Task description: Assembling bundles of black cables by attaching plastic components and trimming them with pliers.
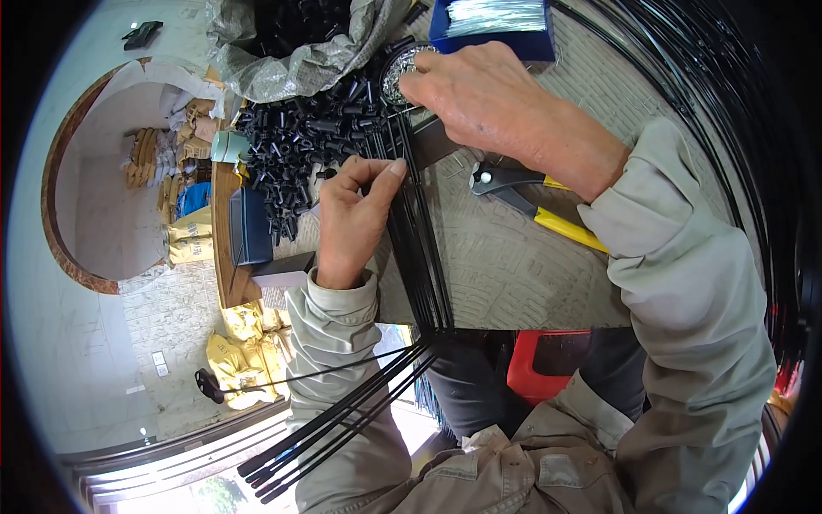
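My left hand [355, 218] pinches a bundle of thin black rods [421, 248] that lie across the grey woven table cover [514, 265] and hang off its near edge. My right hand [488, 94] reaches over the far ends of the rods, its fingers closed near a small round metal piece [401, 70]. A heap of short black tubes [300, 137] lies just left of both hands.
Yellow-handled pliers [531, 201] lie on the cover under my right forearm. A grey plastic sack [291, 43] of black tubes stands at the back, a blue box [492, 21] of shiny parts beside it. A dark blue box [248, 227] sits at the left edge. Long black rods [745, 171] curve along the right.
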